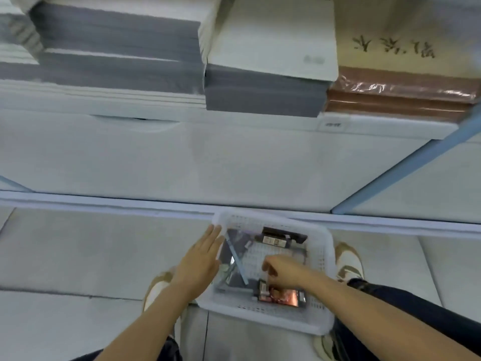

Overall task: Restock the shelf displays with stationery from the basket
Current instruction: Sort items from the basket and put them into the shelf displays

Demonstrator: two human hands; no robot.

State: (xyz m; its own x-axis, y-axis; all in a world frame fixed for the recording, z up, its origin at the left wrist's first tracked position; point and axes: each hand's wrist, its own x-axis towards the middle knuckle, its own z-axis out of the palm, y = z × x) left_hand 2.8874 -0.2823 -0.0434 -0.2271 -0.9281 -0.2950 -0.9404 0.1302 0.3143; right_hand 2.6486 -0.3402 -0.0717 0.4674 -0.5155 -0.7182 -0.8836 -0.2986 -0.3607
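basket (326, 259): 1; hands: 2, left hand (200, 259), right hand (283, 272); shoes (348, 261): 2

The basket (327, 256) stands open-topped; packs (283, 237) crowd its floor's edges, leaving bare mesh in the middle.

Basket (328, 259) on floor (78, 256) before shelf (182, 162); packets (282, 295) inside

Left grip (204, 256) flat, outstretched, palm down; right grip (283, 272) curled, pointing downward.
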